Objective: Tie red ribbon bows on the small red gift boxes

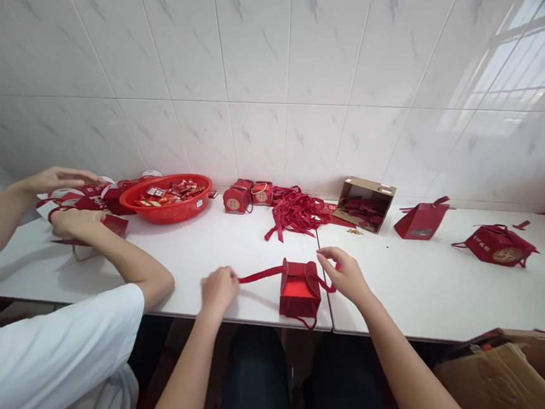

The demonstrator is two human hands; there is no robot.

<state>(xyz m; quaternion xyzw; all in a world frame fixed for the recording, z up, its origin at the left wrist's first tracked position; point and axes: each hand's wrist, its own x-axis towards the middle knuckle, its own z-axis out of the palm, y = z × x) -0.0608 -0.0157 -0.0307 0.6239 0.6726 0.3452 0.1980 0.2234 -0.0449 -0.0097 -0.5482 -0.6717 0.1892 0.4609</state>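
A small red gift box [300, 294] stands near the table's front edge, with a dark red ribbon [262, 274] running through its top. My left hand [219, 289] is closed on the ribbon's left end, which is drawn out almost straight. To the right of the box, my right hand [344, 273] is closed around the ribbon's other side, which hangs in a short curve. A thin cord loop dangles from the front of the box. Neither hand touches the box itself.
Beyond the box lie a heap of red ribbons [296, 210], small finished-looking boxes [238, 198] and an open carton [386, 196]. A red basin [171, 214] holds packaged sweets. Two red boxes [500, 247] [419, 220] stand right. A co-worker's hands [76, 221] handle boxes at left.
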